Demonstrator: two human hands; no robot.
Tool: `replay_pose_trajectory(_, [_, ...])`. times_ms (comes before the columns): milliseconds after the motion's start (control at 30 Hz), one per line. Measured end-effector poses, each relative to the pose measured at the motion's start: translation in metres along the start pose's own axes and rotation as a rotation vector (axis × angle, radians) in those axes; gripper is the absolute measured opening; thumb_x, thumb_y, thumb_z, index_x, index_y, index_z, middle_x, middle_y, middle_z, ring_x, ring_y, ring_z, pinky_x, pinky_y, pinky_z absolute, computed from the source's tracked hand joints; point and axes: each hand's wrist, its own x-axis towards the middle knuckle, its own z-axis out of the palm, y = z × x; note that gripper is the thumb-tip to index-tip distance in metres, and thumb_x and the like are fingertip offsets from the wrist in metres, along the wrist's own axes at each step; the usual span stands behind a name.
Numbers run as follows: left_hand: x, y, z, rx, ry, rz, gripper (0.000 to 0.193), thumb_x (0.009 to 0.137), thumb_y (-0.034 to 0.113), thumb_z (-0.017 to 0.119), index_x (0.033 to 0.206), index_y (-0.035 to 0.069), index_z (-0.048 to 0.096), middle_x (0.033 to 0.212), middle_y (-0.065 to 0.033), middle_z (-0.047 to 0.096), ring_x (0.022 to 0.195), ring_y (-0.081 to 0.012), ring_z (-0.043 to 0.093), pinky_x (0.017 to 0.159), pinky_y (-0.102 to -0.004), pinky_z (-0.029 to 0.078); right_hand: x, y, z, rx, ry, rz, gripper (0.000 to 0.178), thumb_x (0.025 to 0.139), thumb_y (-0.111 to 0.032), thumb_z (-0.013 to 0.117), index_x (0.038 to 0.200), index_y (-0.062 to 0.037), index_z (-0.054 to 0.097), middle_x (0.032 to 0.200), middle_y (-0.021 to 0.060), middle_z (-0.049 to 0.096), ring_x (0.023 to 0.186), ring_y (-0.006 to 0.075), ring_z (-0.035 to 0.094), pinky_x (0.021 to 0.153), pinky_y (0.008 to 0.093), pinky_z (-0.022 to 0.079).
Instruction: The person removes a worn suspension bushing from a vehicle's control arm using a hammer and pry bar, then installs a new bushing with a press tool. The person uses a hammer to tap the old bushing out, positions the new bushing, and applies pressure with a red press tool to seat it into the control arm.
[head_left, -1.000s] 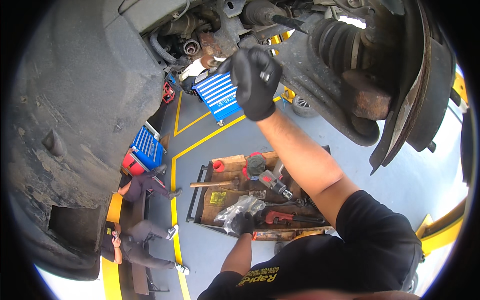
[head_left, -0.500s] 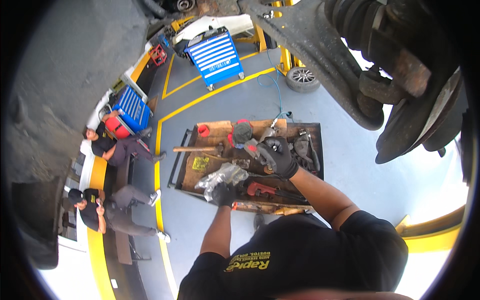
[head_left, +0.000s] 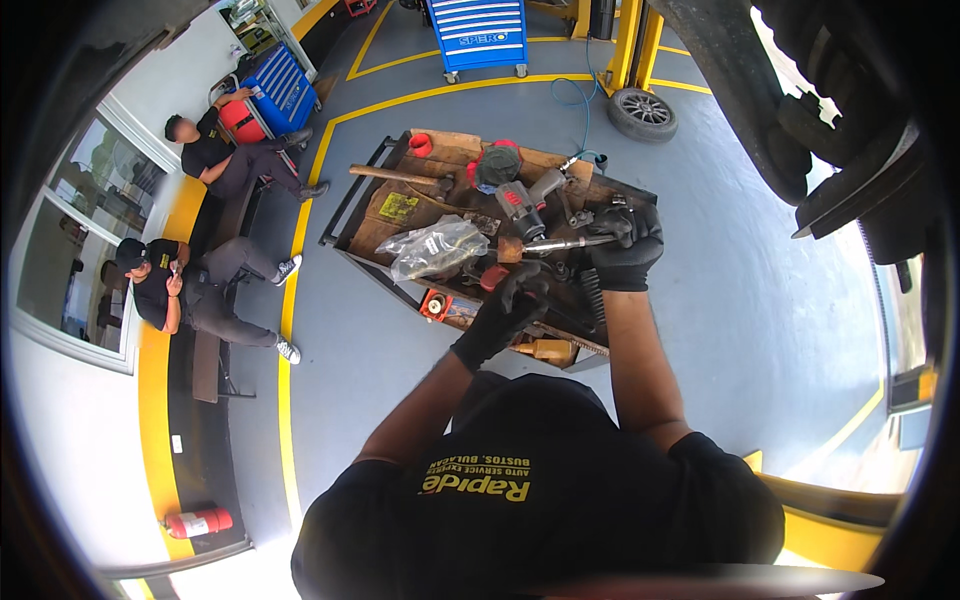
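My right hand (head_left: 628, 248), in a black glove, is at the right side of the tool cart. Its fingers are curled at the end of a metal-shafted tool (head_left: 560, 243) with a rusty, block-shaped head. My left hand (head_left: 505, 312), also gloved, hovers over the cart's near side with fingers bent inward; what they hold, if anything, is hidden. Just beyond it shows the red part of a pipe wrench (head_left: 493, 278). A grey and red air impact wrench (head_left: 520, 208) lies past the rusty head. To its left sits a clear plastic bag (head_left: 435, 247).
The cart's tray (head_left: 355, 235) also holds a wooden-handled hammer (head_left: 400, 178), a red cup (head_left: 420, 145) and a dark cap (head_left: 497, 163). A blue air hose (head_left: 575, 95) trails behind. Two people sit along the left wall. Car suspension parts (head_left: 740, 90) hang overhead at right.
My right hand has left the impact wrench, which now lies on the cart, and moved right to the metal-shafted tool. My left hand has come away from the plastic bag. The view has shifted.
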Motion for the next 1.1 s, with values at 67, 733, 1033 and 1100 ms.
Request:
replay_pose_trajectory(67, [0.018,0.03,0.022,-0.225,-0.007,0.007,0.023,0.107,0.015,0.064,0.125,0.001,0.067,0.12,-0.0065,0.07,0.106,-0.0107,0.065,0.091,-0.0305,0.054,-0.008,0.01,0.011,0.122,-0.023,0.011,0.046,0.102,-0.017,0.044,0.058,-0.0244,0.031,0.049,-0.0062,0.025,0.039,0.0099,0.024,0.051,0.0252,0.038])
replay_pose_trajectory(733, [-0.058,0.016,-0.132,-0.162,0.145,-0.09,0.016,0.106,0.02,0.066,0.112,0.005,0.069,0.085,0.0025,0.062,0.077,-0.0078,0.058,0.068,-0.0275,0.048,-0.202,0.121,-0.057,-0.795,0.219,0.942,0.031,0.112,-0.038,0.05,0.112,-0.0085,0.06,0.063,-0.0057,0.041,0.051,0.0092,0.042,0.054,0.0288,0.04])
replay_pose_trajectory(1033, [-0.302,-0.145,-0.244,0.812,0.046,-0.216,0.034,0.102,0.039,0.064,0.11,0.006,0.069,0.104,-0.0174,0.074,0.1,-0.0388,0.071,0.087,-0.0463,0.056,-0.203,0.182,-0.119,-1.153,0.37,0.912,0.038,0.109,-0.048,0.054,0.111,-0.0114,0.063,0.074,-0.0053,0.049,0.063,0.0084,0.05,0.057,0.0285,0.044])
replay_pose_trajectory(1100, [-0.389,-0.141,-0.253,0.703,0.066,-0.764,0.036,0.105,0.04,0.06,0.103,0.005,0.069,0.095,-0.0196,0.071,0.097,-0.0382,0.07,0.085,-0.0473,0.055,-0.154,0.189,-0.135,-1.165,0.394,0.895,0.037,0.109,-0.048,0.054,0.111,-0.0123,0.064,0.077,-0.0049,0.052,0.066,0.0091,0.052,0.062,0.0289,0.048])
